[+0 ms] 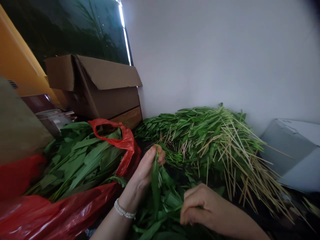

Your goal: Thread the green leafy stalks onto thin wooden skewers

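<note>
1. Work position. The left hand [148, 166] is raised at the centre, its fingers closed on the upper end of a leafy sprig [155, 186]; the blades hang below the grip.
2. Second hand. The right hand [200, 205] is lower and to the right, fingers curled, beside the loose leaves [152, 230]. Whether it pinches a stem cannot be told.
3. Supply. The uncut-looking greens [87, 163] lie in an open red plastic bag [128, 144], left of the left hand.
4. Stack. A large heap of greens [200, 121] lies beyond the hands against the wall [212, 53], its pale stem ends [246, 153] spread toward the right. A small bunch of thin stems [175, 158] lies just beyond the left hand.
5. Step in hand. Judged from the grip, sprigs are being sorted and gathered into a handful, one hand holding while the other picks.
6. Next move. This calls for a steady left grip near the stem end, and for the right hand to bring a further sprig level with it.
7. Caution. A tight squeeze could bruise the soft blades; a loose one could let stems slip.
</note>
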Available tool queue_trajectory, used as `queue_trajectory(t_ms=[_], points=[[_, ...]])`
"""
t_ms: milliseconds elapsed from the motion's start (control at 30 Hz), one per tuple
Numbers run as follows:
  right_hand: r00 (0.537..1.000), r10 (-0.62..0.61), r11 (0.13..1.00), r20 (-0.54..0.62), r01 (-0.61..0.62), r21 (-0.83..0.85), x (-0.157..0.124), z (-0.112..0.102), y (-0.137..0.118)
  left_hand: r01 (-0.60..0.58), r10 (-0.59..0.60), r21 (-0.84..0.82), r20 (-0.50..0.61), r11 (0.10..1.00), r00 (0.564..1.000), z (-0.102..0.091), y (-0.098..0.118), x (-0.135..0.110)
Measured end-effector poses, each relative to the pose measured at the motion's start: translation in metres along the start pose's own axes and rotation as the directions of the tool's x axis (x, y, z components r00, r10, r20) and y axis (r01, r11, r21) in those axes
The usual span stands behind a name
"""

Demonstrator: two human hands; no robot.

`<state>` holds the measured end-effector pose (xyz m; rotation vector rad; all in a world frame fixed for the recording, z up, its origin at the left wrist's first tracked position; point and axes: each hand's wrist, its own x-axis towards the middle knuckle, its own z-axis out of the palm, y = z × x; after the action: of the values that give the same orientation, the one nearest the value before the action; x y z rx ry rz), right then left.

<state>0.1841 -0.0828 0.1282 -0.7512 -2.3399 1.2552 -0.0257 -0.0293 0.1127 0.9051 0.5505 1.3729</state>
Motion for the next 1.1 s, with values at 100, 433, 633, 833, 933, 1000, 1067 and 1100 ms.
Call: queue_trajectory(t_ms=[100,433,633,833,933,1000,1067,1100], points=[[0.995,0.019,0.952,-0.098,-0.048,-0.303,0.0,0.009,0.015,0.043,-0.071,-0.292,-0.086,0.955,0.994,-0.001,0.008,0.0],[0.981,0.033,0.949,-0.192,-0.092,-0.303,0.006,-0.008,0.026,0.139,-0.149,-0.281,-0.015,0.95,0.989,-0.01,0.023,-0.005],[0.828,0.205,0.957,-0.522,-0.058,0.285,-0.004,-0.035,0.04,0.016,0.005,0.256,-0.081,0.966,0.997,-0.018,0.032,-0.011],[0.769,0.213,0.865,-0.603,0.139,0.483,-0.007,-0.037,0.051,-0.01,0.076,0.592,-0.087,0.806,0.993,-0.002,0.036,-0.024],[0.775,0.217,0.852,-0.593,0.147,0.503,-0.007,-0.037,0.05,-0.098,0.091,0.737,0.049,0.669,0.995,0.009,0.034,-0.028],[0.783,0.214,0.852,-0.584,0.142,0.504,-0.007,-0.036,0.048,-0.175,0.112,0.811,0.136,0.559,0.984,0.015,0.028,-0.03],[0.791,0.21,0.85,-0.574,0.142,0.507,-0.007,-0.035,0.047,-0.23,0.132,0.858,0.19,0.46,0.973,0.017,0.02,-0.03],[0.794,0.209,0.85,-0.571,0.142,0.508,-0.006,-0.034,0.047,-0.244,0.131,0.871,0.207,0.426,0.969,0.018,0.016,-0.03]])
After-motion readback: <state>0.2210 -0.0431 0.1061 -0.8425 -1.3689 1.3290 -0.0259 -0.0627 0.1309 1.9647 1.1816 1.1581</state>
